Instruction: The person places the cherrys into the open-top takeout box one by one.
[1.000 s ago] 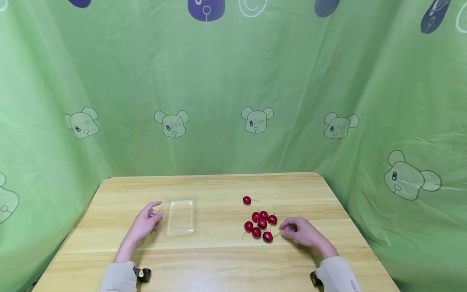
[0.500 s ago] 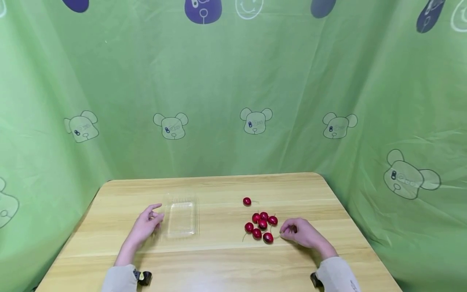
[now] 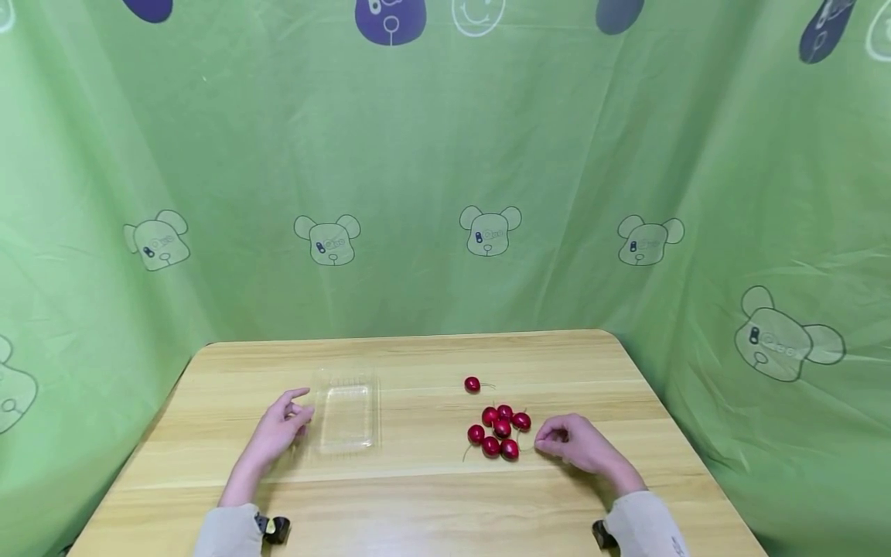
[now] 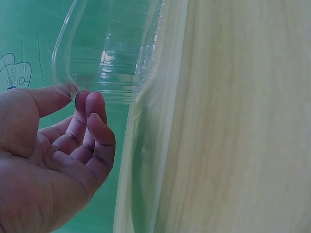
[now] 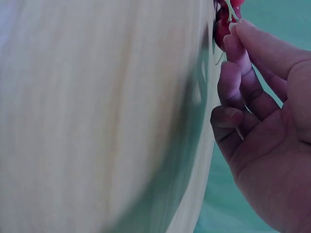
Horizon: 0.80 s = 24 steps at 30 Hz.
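Observation:
A clear plastic container (image 3: 346, 418) stands on the left of the wooden table. My left hand (image 3: 278, 427) is at its left side, and in the left wrist view thumb and fingertips pinch the container's rim (image 4: 68, 92). To the right, several dark red cherries (image 3: 490, 447) with thin stems lie in a loose cluster. My right hand (image 3: 572, 444) pinches the green stem (image 5: 230, 10) of the front-right cherry (image 3: 510, 450) between thumb and index finger. That cherry sits close beside its neighbour, with the stem stretching right to my fingertips.
One single cherry (image 3: 472, 384) lies farther back, behind the cluster, its stem pointing right. The wooden table (image 3: 431, 503) has rounded far corners. A green curtain (image 3: 418, 155) with bear prints surrounds it at the back and sides.
The front-right cherry has shifted slightly left and away from me, closer against the cluster. Both hands stay nearly where they were.

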Each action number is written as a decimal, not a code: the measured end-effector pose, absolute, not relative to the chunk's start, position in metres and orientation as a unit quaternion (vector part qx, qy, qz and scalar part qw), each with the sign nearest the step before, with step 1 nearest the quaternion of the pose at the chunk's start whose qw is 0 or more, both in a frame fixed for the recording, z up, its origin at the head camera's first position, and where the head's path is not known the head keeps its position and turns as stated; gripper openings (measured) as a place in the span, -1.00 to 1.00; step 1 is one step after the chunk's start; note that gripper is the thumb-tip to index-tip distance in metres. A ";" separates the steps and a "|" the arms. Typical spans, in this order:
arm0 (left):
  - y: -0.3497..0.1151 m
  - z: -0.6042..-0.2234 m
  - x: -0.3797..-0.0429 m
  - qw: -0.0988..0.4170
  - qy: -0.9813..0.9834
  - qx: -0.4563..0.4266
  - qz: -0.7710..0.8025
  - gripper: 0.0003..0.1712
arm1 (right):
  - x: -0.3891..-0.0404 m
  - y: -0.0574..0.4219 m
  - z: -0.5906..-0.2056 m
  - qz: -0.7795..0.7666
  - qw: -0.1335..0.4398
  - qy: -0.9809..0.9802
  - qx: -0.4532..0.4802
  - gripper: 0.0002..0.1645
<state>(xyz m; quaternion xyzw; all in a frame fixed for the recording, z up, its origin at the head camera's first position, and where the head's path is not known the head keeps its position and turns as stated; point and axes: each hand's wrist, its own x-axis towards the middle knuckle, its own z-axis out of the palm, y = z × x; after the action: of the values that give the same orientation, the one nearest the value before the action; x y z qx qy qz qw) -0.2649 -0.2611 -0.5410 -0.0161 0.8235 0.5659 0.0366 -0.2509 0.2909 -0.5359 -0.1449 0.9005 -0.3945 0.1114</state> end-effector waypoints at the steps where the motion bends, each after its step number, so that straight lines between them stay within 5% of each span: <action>1: -0.261 -0.541 -0.265 0.037 0.823 -0.017 0.566 -0.36 | -0.251 0.291 -0.535 -0.397 0.112 0.899 -0.145 -0.92; 24: -0.258 -0.540 -0.262 0.036 0.822 -0.011 0.568 -0.35 | -0.248 0.290 -0.518 -0.373 0.073 0.913 -0.148 -0.88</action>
<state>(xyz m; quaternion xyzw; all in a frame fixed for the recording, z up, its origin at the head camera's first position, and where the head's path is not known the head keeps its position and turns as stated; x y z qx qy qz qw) -0.2618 -0.2579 -0.5401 -0.0108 0.8224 0.5676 0.0358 -0.2480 0.2901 -0.5177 -0.1479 0.9129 -0.3734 0.0726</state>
